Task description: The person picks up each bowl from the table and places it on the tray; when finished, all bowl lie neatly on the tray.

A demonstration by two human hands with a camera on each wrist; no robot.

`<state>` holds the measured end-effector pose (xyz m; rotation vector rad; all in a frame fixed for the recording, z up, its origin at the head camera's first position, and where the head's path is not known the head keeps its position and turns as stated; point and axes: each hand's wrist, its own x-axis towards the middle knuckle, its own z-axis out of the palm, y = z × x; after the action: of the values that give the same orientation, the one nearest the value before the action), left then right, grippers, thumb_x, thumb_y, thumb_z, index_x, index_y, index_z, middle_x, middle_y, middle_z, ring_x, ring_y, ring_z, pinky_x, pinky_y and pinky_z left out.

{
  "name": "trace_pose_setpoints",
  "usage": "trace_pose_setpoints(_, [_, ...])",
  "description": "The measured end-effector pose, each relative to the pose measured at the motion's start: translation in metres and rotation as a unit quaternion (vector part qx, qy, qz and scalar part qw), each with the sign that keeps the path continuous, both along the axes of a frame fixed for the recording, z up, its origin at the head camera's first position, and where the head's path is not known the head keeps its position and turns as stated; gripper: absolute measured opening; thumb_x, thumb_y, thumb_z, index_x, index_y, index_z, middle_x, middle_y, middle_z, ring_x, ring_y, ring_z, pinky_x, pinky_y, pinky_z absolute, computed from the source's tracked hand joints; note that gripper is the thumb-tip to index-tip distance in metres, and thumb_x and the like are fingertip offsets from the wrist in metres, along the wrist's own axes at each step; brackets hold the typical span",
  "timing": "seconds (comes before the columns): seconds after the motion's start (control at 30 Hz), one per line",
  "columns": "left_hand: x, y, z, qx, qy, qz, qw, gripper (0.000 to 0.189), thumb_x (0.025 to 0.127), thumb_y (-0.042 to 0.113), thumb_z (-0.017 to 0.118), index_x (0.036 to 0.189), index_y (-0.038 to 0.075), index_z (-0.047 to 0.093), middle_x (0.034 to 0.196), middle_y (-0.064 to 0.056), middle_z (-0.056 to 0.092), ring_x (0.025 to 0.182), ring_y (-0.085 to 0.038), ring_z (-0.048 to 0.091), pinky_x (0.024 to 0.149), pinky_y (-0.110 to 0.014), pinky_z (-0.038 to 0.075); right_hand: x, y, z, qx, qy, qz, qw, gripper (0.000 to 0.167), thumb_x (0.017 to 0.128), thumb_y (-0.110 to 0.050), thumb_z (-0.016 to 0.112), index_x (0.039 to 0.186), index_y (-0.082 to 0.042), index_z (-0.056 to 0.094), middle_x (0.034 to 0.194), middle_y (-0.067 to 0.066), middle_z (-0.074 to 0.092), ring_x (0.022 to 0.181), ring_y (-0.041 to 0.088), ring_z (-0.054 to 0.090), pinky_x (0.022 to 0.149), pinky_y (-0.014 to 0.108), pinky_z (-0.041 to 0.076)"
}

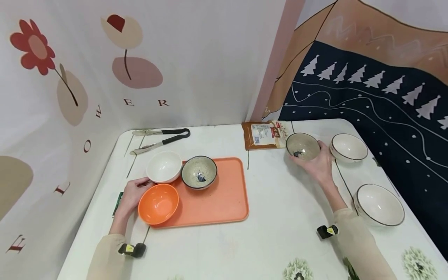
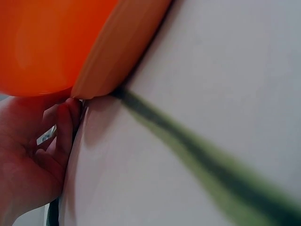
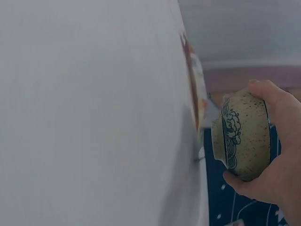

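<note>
My right hand grips a speckled grey-beige bowl by its rim. In the right wrist view that bowl is held above the table, its side showing a dark blue pattern. At the left, my left hand is at the left edge of an orange tray, its fingertips against the rim in the left wrist view. On the tray's left part sit a white bowl and an orange bowl. A second speckled bowl stands beside them on the tray.
Black-handled tongs lie behind the tray. A brown-and-white food packet lies at the back, near the held bowl. Two off-white, dark-rimmed bowls, a smaller one and a larger one, stand on the right.
</note>
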<state>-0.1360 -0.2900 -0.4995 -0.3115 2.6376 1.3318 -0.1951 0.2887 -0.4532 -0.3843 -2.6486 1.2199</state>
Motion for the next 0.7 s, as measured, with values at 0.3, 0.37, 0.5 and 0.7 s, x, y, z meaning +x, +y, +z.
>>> trace_pose_setpoints(0.3, [-0.002, 0.001, -0.001, 0.000, -0.004, -0.001, 1.0000, 0.048, 0.105, 0.026, 0.053, 0.146, 0.000, 0.050, 0.143, -0.026, 0.055, 0.133, -0.042, 0.054, 0.106, -0.055, 0.048, 0.024, -0.040, 0.015, 0.007, 0.021, 0.119, 0.9927, 0.121, 0.066, -0.044, 0.093, 0.158, -0.004, 0.025, 0.155, 0.024, 0.040, 0.141, 0.043, 0.041, 0.113, 0.064, 0.036])
trace_pose_setpoints(0.37, [-0.002, 0.001, -0.002, 0.001, -0.005, -0.001, 1.0000, 0.048, 0.105, 0.026, 0.052, 0.146, 0.000, 0.050, 0.144, -0.026, 0.055, 0.133, -0.042, 0.053, 0.106, -0.055, 0.047, 0.030, -0.049, 0.017, 0.008, 0.027, 0.146, 0.9888, 0.120, 0.066, -0.043, 0.093, 0.157, -0.004, 0.027, 0.154, 0.024, 0.042, 0.139, 0.042, 0.043, 0.111, 0.064, 0.038])
trace_pose_setpoints(0.5, [-0.001, 0.001, -0.002, 0.004, -0.006, -0.001, 1.0000, 0.049, 0.105, 0.028, 0.053, 0.146, 0.000, 0.050, 0.144, -0.026, 0.054, 0.134, -0.043, 0.053, 0.107, -0.056, 0.047, 0.043, -0.068, 0.019, 0.000, 0.045, 0.190, 0.9807, 0.119, 0.062, -0.040, 0.095, 0.156, -0.004, 0.031, 0.150, 0.022, 0.047, 0.135, 0.040, 0.048, 0.107, 0.063, 0.042])
trace_pose_setpoints(0.7, [0.000, 0.001, -0.001, 0.000, 0.004, 0.001, 1.0000, 0.049, 0.105, 0.028, 0.053, 0.145, 0.001, 0.052, 0.142, -0.026, 0.057, 0.133, -0.042, 0.054, 0.106, -0.055, 0.047, 0.062, -0.096, 0.016, -0.018, 0.056, 0.263, 0.9630, 0.118, 0.060, -0.037, 0.096, 0.154, -0.004, 0.033, 0.147, 0.020, 0.050, 0.131, 0.038, 0.052, 0.104, 0.061, 0.046])
